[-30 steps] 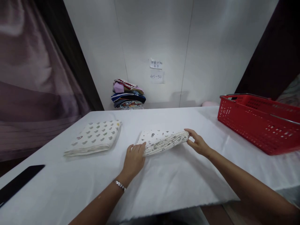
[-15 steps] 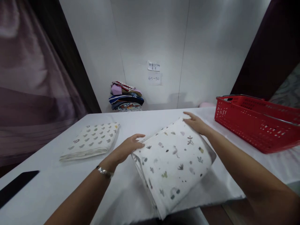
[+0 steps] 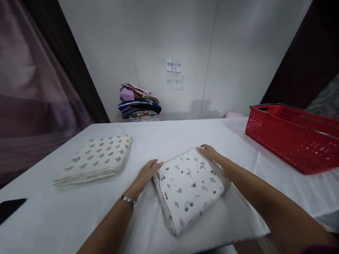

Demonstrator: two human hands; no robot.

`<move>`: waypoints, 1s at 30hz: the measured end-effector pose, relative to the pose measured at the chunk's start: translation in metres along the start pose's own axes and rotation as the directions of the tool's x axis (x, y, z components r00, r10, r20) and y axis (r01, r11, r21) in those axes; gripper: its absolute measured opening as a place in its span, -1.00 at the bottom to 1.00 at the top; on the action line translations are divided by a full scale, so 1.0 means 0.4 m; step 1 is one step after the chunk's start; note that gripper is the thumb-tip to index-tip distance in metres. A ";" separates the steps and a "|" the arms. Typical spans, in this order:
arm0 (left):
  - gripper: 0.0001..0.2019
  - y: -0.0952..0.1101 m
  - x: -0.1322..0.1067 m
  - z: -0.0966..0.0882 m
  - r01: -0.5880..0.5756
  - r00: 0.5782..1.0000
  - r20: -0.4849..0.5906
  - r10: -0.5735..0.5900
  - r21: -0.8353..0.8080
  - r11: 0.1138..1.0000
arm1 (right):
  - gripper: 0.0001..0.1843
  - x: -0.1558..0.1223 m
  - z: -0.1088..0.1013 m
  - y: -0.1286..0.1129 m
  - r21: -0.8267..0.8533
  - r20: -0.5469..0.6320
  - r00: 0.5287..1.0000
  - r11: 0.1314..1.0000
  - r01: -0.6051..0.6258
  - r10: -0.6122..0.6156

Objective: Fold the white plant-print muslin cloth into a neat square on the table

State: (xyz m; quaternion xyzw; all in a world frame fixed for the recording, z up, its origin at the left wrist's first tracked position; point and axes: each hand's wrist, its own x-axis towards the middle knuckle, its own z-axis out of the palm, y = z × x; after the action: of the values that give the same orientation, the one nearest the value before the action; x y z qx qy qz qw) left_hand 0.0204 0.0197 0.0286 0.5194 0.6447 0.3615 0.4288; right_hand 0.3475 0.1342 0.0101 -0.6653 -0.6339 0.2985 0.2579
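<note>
A folded white cloth printed with small plants and animals (image 3: 189,187) lies flat on the white-covered table (image 3: 169,134) in front of me. My left hand (image 3: 147,173) rests at its far left corner, fingers stretched and touching the edge. My right hand (image 3: 209,152) lies on its far right corner, fingers flat on the fabric. A second folded white cloth with grey and coloured spots (image 3: 95,159) sits to the left, apart from both hands.
A red plastic basket (image 3: 293,135) stands at the right side of the table. A stack of folded colourful fabrics (image 3: 139,106) sits at the back by the wall under paper notes (image 3: 173,73). A dark flat object (image 3: 10,208) lies at the left edge.
The printed cloth was folded toward me, then lowered flat onto the table. Both hands came down with it and now rest at its far corners.
</note>
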 end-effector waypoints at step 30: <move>-0.66 -0.069 -0.024 0.031 -0.295 0.909 -0.152 0.388 0.422 0.857 | -0.71 0.010 0.050 0.022 -0.237 -0.107 0.979 0.961 0.145 -0.174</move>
State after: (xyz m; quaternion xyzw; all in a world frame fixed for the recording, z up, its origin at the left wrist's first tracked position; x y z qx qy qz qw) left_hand 0.0229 0.0050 0.0007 0.6549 0.6460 0.3546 0.1671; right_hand 0.3391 0.1370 -0.0104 -0.6548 -0.6977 0.1591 0.2431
